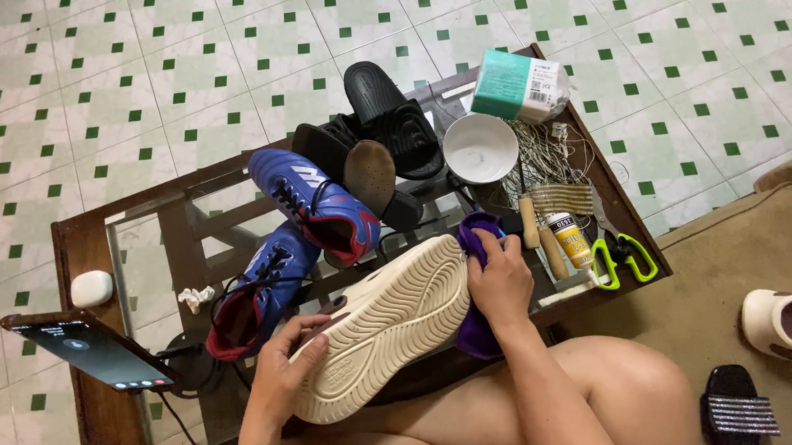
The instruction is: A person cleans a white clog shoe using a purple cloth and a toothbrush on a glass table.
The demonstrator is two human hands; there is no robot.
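left hand (pixel 288 357): fingers curled over the heel end of a cream clog (pixel 389 326), gripping it sole-up
right hand (pixel 501 280): closed around a bunched purple cloth (pixel 476 254), pressing it to the toe end of the clog sole
clog: lies tilted across the person's lap and the near edge of the glass-top coffee table (pixel 141 254), ribbed sole facing the camera
table, left: two blue football boots (pixel 311 200) with red lining, one behind the other; phone (pixel 91 349) on a stand; white earbud case (pixel 92 288)
table, back: black slide sandals (pixel 388 123), white bowl (pixel 480 148), teal-and-white packet (pixel 516 84)
table, right: glue tube (pixel 571 241), green-handled scissors (pixel 624 257), tangle of thread (pixel 544 158)
floor, right: cream shoe (pixel 784 324), black sandal with glitter strap (pixel 738 421)
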